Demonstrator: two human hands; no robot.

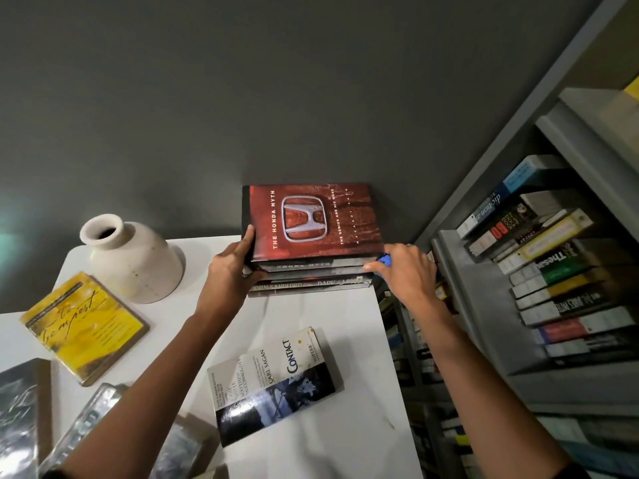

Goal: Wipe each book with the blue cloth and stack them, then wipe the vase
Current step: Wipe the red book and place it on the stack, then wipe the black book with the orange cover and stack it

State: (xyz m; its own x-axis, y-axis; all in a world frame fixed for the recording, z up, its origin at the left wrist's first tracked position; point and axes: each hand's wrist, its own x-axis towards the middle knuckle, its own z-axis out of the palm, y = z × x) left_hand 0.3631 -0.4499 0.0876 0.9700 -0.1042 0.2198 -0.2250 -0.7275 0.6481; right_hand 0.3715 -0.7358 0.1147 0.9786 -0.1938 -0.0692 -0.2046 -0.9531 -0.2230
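The red book [316, 221] tops the stack [311, 283] at the counter's [311, 316] far edge. The left hand [230, 271] curls its fingers [249, 236] round the book's left edge. The right hand [404, 271] pinches the blue cloth [385, 260], mostly hidden, at the right corner.

- The red book [311, 219] on top of the stack [311, 288] reads "THE HONDA MYTH" and "THE GENIUS AND HIS WAKE", around an H emblem.
- A lower spine [307, 284]: "JOHN SANDFORD", "DARK".
- The paperback [276, 382] on the worktop [345, 426]: "CONTACT", "CARL SAGAN", "SUPERB".
- The yellow book [83, 323]: "The Tempest" in script.
- On the bookshelf [484, 305], a dark-blue spine [485, 209]: "dictionary"; a black-and-green spine [553, 263]: "Thesau", the rest unreadable.
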